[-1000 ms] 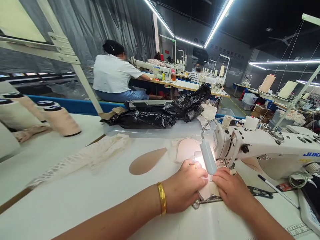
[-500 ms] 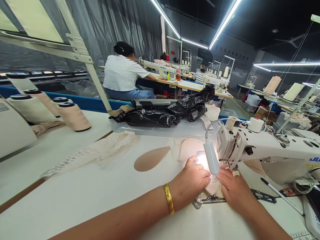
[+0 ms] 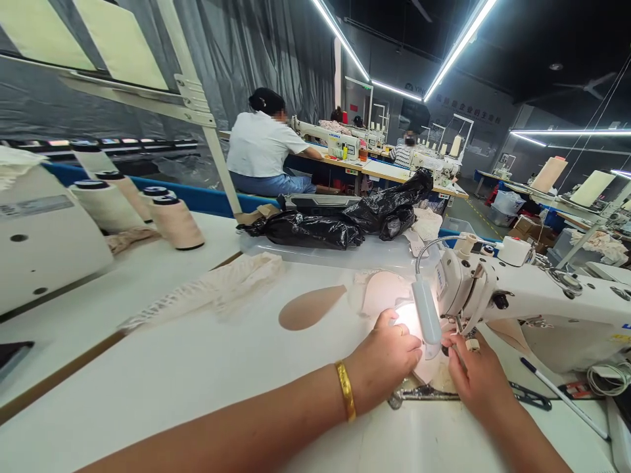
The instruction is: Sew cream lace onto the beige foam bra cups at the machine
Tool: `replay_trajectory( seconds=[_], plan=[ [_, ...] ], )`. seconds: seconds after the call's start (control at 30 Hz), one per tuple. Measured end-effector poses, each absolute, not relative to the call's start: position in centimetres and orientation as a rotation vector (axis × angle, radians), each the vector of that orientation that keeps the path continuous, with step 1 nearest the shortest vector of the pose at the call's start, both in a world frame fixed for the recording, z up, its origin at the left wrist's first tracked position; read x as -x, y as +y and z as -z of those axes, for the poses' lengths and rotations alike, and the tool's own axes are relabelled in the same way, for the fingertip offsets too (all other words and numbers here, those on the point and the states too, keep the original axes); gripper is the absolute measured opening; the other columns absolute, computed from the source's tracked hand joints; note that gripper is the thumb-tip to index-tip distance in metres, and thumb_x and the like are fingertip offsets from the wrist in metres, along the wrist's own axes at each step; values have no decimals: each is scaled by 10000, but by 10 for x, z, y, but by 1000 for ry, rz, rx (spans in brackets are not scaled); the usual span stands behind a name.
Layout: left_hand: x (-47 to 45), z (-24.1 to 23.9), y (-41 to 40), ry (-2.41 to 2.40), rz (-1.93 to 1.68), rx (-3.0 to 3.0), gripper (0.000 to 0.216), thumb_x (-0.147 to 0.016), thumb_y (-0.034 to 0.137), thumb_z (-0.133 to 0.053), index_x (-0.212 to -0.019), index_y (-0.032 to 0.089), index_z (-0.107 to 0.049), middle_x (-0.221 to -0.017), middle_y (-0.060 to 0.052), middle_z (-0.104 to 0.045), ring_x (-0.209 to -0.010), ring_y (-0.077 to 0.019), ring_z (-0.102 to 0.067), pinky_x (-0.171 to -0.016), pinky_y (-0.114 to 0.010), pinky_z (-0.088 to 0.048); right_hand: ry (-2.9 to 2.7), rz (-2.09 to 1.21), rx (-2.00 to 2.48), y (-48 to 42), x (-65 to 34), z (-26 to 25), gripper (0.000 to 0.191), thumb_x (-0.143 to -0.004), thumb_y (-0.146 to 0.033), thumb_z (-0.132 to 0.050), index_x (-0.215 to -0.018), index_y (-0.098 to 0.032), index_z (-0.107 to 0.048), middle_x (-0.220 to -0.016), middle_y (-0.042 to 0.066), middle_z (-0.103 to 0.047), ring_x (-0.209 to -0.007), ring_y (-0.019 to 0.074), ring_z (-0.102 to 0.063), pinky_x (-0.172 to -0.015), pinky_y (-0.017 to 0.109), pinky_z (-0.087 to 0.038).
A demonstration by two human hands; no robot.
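A pale pink fabric piece (image 3: 430,366) lies under the needle of the white sewing machine (image 3: 532,302). My left hand (image 3: 387,358), with a gold bangle on the wrist, presses down on the fabric's left side with curled fingers. My right hand (image 3: 476,378) holds the fabric's right edge just in front of the presser foot, fingers pressed together. The machine's small lamp (image 3: 426,315) hangs between my hands and lights the fabric brightly.
A tan oval cup piece (image 3: 310,307) and a lace strip (image 3: 211,289) lie on the white table (image 3: 207,368). Thread cones (image 3: 175,220) stand at left. A black plastic bag (image 3: 335,223) sits behind. Scissors (image 3: 530,396) and a pen (image 3: 562,397) lie at right. Other people sew at far tables.
My view has shifted left and slightly up. Both hands have edged forward with the fabric toward the needle; the right hand's fingers now sit closer to the presser foot.
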State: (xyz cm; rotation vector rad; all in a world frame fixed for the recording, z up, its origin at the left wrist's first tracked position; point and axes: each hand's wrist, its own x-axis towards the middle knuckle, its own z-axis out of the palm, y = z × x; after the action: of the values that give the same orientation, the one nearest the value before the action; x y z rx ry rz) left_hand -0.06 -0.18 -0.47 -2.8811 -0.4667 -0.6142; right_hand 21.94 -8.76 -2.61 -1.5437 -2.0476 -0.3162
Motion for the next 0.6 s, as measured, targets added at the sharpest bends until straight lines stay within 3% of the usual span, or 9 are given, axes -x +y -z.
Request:
replay_trajectory(
  seconds=[0.6],
  plan=[
    [1,3,-6,-466,616,2887,204,-793,-13,-554,-727,173,-502,-776,6,-654,-755,-193,-609,-949,-483,-333,-2057,311,1510,-87,-217,19,247,-1005,-134,-402,-1164,-208,-576,-1009,88,-721,-965,283,-632,-781,418,-543]
  ],
)
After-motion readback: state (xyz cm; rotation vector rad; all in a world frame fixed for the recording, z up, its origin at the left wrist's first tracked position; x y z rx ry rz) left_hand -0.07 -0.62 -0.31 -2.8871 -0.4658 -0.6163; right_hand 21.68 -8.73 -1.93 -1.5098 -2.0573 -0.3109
